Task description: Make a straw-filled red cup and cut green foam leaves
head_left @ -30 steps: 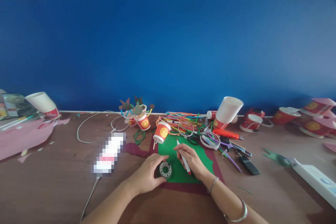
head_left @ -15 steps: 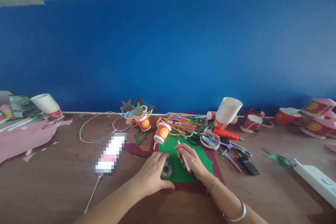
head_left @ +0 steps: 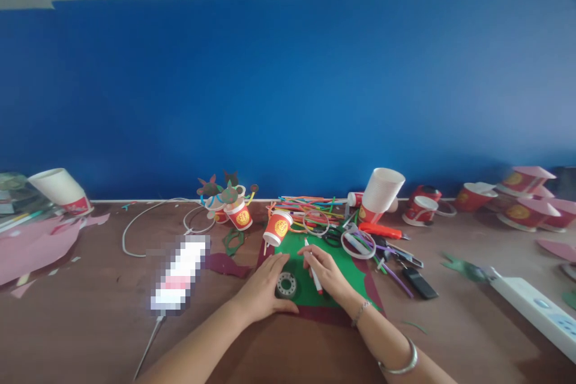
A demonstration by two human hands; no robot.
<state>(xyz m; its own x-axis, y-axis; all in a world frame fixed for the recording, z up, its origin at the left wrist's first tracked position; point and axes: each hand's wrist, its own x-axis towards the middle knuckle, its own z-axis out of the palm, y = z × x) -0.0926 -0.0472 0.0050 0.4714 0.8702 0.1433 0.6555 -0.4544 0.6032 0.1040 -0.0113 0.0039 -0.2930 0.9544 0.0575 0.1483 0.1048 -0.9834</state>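
Note:
My right hand [head_left: 328, 270] grips a white marker [head_left: 316, 281] with a red end, held at a slant over the green paper [head_left: 346, 267]. My left hand [head_left: 263, 285] rests flat at the left part of the paper, thumb and fingers spread around a dark ring [head_left: 286, 285] with holes around its rim. The ring lies on the green paper. Beneath it is a dark red sheet [head_left: 310, 313], whose edges show. Just beyond my left fingertips, a red-and-white paper cup [head_left: 278, 227] sits tilted at the paper's back edge.
Behind lie colourful pipe cleaners [head_left: 306, 207], black scissors [head_left: 333, 236] and a tape roll [head_left: 359, 243]. Decorated cups [head_left: 238, 216] stand back left, a stack of cups [head_left: 382, 195] back right. A lit phone [head_left: 180, 273] lies left, a white power strip [head_left: 535, 309] right.
The camera view has turned slightly right, so the cups and phone appear further left. My hands keep nearly the same pose, the marker still in my right hand.

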